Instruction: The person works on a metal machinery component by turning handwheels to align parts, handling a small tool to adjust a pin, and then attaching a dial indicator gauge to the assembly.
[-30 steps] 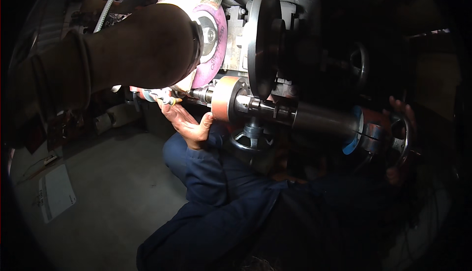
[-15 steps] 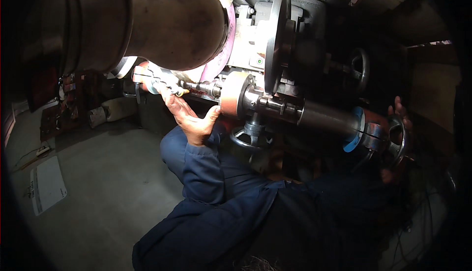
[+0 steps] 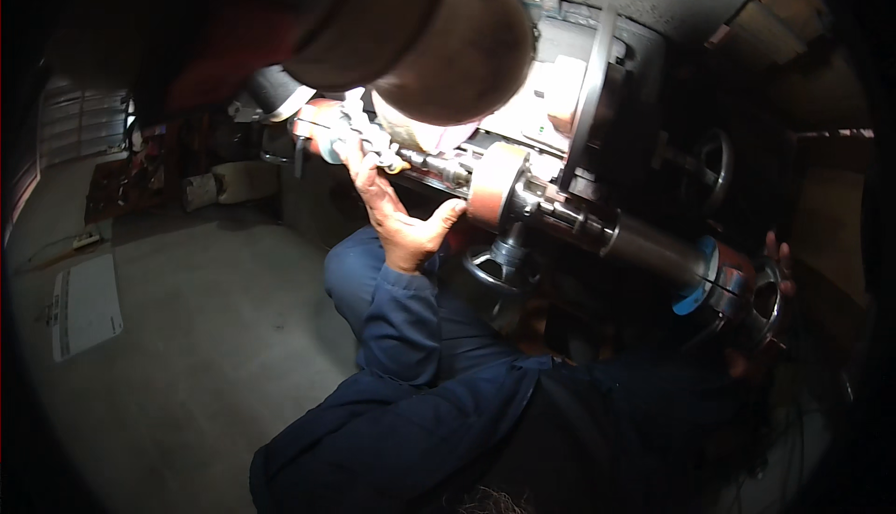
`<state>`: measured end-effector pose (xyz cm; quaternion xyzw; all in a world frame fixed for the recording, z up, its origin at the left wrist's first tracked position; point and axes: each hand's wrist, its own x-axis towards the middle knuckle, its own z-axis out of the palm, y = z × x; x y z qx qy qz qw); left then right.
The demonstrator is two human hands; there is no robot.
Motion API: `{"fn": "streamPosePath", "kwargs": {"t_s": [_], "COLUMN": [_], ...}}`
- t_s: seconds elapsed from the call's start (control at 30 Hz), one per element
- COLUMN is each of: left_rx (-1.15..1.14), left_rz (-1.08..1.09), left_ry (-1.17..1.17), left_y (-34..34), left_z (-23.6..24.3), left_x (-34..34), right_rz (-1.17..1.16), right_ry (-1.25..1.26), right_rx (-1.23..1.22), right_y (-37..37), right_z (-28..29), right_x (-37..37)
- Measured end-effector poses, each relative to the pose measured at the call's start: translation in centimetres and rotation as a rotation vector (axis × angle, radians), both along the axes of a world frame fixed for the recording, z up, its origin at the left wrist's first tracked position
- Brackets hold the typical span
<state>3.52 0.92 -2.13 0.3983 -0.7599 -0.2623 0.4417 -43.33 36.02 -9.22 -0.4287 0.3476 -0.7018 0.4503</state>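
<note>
My left hand [image 3: 407,228] is raised with its fingers stretched out and its thumb apart. Its fingertips reach up beside a pale jointed coolant hose [image 3: 366,133], and the thumb tip is at the edge of an orange-red round collar [image 3: 495,184]. A slender stepped metal shaft [image 3: 446,168] runs into that collar just above the hand. Far to the right, my right hand [image 3: 782,267] is at a chrome handwheel [image 3: 769,301], its fingers curving around the far side of the rim. The wheel and deep shadow hide much of that hand.
A thick dark duct [image 3: 457,48] hangs over the pinkish grinding wheel. A large metal disc [image 3: 590,94] stands behind the collar. A lower handwheel [image 3: 495,271], a thick cylinder [image 3: 653,248] and a blue-edged red housing [image 3: 733,276] are nearby. A white board [image 3: 88,309] lies on the floor.
The view has shifted, so the machine and both hands appear further right, and the duct covers more of the grinding wheel. My right fingers look closer to the handwheel rim; the left hand keeps its pose.
</note>
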Motion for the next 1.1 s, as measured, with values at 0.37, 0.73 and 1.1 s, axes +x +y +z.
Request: {"fn": "streamPosePath", "kwargs": {"t_s": [0.37, 0.73, 1.1], "left_rx": [0.031, 0.718, 0.89], "left_rz": [-0.001, 0.006, -0.101], "left_ry": [0.012, 0.679, 0.471], "left_y": [0.1, 2.9, 2.6], "left_z": [0.7, 2.6, 3.8], "left_x": [-0.2, -2.9, -4.0], "right_rz": [-0.031, -0.054, -0.05], "right_ry": [0.124, 0.159, 0.172], "right_rx": [0.065, 0.07, 0.081], "right_y": [-1.7, -2.2, -2.5], "right_z": [2.9, 3.4, 3.9], "right_x": [2.2, 3.1, 3.9]}}
